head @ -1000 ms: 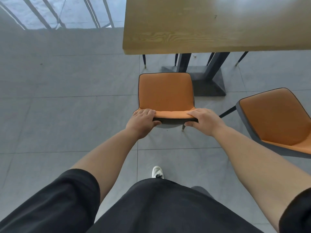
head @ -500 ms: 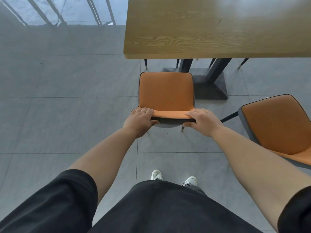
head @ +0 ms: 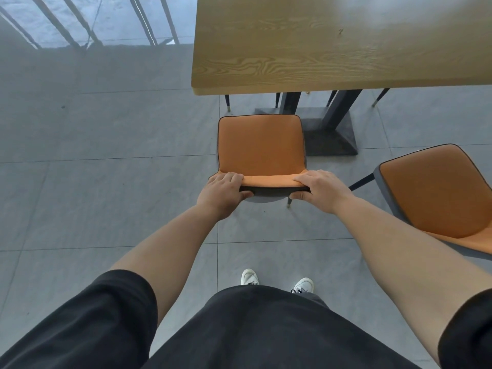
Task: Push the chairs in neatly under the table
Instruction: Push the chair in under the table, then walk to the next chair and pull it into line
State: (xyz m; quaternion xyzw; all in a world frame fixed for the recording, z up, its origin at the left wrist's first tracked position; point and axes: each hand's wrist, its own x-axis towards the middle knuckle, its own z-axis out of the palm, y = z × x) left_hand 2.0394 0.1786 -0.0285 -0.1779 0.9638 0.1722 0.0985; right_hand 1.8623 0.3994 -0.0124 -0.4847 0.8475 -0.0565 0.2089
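Note:
An orange chair (head: 261, 145) with dark trim stands in front of me, its seat facing the wooden table (head: 332, 43). My left hand (head: 222, 194) grips the left end of the chair's backrest top. My right hand (head: 320, 191) grips the right end of the same backrest. The seat's front edge lies just short of the table's near edge. A second orange chair (head: 436, 190) stands to the right, turned at an angle and away from the table.
The table's dark pedestal base (head: 330, 134) sits on the grey tile floor just right of the held chair's seat. Thin dark legs of other chairs (head: 227, 102) show under the table's edge. My white shoes (head: 250, 276) are behind the chair. Railing bars (head: 149, 20) run at far left.
The chair has slid a little towards the table with both hands on its backrest. My second foot has stepped forward into view.

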